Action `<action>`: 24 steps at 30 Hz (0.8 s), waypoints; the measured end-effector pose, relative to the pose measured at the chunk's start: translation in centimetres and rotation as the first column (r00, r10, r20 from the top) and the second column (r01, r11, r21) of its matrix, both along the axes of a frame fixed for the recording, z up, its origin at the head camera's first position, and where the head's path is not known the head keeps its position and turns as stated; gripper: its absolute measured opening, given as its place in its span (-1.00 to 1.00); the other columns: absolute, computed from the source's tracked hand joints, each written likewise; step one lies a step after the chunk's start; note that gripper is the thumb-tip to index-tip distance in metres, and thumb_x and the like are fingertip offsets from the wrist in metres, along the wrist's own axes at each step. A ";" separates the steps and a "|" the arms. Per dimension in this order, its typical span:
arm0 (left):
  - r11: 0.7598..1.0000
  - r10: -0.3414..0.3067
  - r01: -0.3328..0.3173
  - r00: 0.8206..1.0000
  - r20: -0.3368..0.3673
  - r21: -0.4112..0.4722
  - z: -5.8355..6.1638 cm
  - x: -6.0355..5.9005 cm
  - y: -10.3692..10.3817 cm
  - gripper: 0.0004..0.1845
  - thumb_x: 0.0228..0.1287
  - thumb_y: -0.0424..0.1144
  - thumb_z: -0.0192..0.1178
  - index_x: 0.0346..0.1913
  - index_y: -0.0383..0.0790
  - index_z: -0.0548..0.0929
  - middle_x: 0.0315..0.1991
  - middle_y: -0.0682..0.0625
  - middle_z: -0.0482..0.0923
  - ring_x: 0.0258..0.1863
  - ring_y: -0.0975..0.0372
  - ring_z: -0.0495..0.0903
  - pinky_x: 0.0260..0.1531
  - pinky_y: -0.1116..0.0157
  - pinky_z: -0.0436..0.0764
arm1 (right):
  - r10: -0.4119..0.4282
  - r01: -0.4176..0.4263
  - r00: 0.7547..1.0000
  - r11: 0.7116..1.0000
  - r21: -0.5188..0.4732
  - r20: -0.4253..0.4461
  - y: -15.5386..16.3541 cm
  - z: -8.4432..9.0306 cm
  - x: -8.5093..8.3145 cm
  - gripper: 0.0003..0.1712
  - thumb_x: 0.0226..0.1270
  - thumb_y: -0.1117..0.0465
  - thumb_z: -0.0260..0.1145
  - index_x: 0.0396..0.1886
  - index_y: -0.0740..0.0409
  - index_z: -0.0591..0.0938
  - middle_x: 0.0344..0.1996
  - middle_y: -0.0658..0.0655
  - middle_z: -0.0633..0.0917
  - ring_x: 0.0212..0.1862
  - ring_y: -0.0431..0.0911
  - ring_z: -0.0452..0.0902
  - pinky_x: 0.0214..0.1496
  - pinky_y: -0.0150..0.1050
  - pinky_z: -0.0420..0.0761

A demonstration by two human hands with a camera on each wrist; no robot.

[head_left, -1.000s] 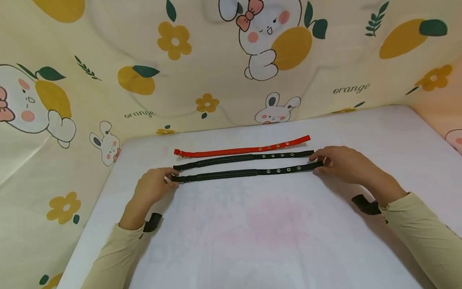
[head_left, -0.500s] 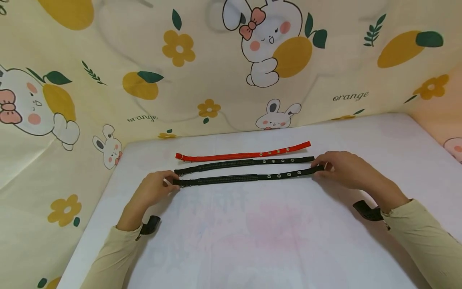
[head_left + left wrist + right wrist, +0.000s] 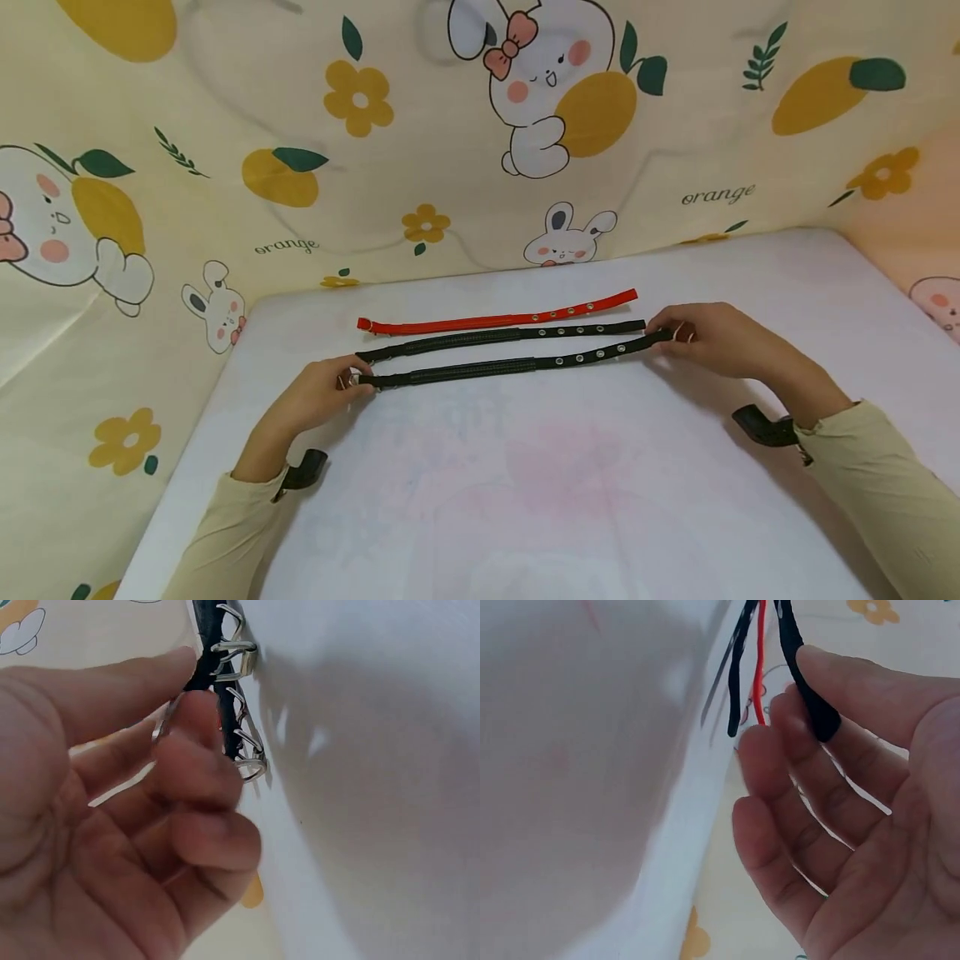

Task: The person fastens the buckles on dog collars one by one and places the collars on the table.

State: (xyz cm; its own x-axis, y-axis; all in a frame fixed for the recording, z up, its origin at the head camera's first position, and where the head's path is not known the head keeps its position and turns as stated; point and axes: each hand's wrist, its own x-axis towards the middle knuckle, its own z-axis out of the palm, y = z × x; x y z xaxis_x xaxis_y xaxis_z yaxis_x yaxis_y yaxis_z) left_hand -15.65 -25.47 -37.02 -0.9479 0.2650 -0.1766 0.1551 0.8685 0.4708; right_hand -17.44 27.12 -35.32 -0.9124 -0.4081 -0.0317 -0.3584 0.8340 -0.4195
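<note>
Three collars lie roughly parallel across the table. Nearest is a black collar [image 3: 472,369] with metal eyelets toward its right end. My left hand [image 3: 311,396] pinches its buckle end between thumb and fingers; a bit of the metal buckle [image 3: 163,724] shows there. My right hand [image 3: 727,340] pinches the opposite tip, and in the right wrist view that strap end [image 3: 821,716] stands off the table. Just behind lies a second black collar [image 3: 461,340], its ends close to my fingertips. Farthest back is a red collar [image 3: 457,322] with a buckle at its left.
The white tabletop [image 3: 465,500] spreads in front of the collars. A cream cloth [image 3: 450,158] printed with rabbits and fruit rises along the back and left edges. Each wrist carries a black camera mount [image 3: 763,425].
The right end of the nearest black collar has risen a little with my right hand. My left hand keeps its pinch. The head view has shifted slightly; the other collars stay put.
</note>
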 end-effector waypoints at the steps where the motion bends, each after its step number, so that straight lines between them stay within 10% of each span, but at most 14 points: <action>1: 1.000 -0.001 0.001 1.000 -0.001 0.015 0.0 0.0 -0.1 -0.72 0.29 -0.24 0.33 0.04 -0.20 0.63 -0.40 -0.04 0.56 -0.43 0.21 0.49 -0.40 0.30 0.45 | -0.001 0.001 1.000 1.000 -0.006 0.000 0.0 0.0 0.0 -0.72 0.27 0.15 0.43 -0.02 -0.04 0.69 -0.40 -0.09 0.68 -0.34 -0.23 0.52 -0.30 -0.30 0.48; 13: 0.979 0.104 -0.105 0.995 0.015 0.173 0.2 0.0 -0.3 -0.71 0.24 -0.32 0.36 0.02 -0.25 0.67 -0.33 -0.08 0.67 -0.41 0.19 0.58 -0.37 0.30 0.51 | -0.113 0.138 0.986 0.967 -0.214 0.126 -0.1 0.3 -0.2 -0.62 0.30 -0.05 0.41 0.07 -0.05 0.69 -0.33 0.01 0.65 -0.29 -0.21 0.47 -0.27 -0.38 0.46; 24: 0.871 0.161 -0.160 0.986 0.037 0.465 1.1 0.4 0.1 -0.64 0.31 -0.33 0.31 0.14 -0.33 0.62 -0.23 -0.10 0.67 -0.30 0.20 0.70 -0.28 0.35 0.65 | -0.131 0.295 0.918 0.857 -0.423 0.375 -1.5 1.5 -0.5 -0.37 0.42 -0.06 0.30 0.31 0.23 0.46 -0.20 -0.24 0.68 -0.12 -0.28 0.54 0.00 -0.35 0.49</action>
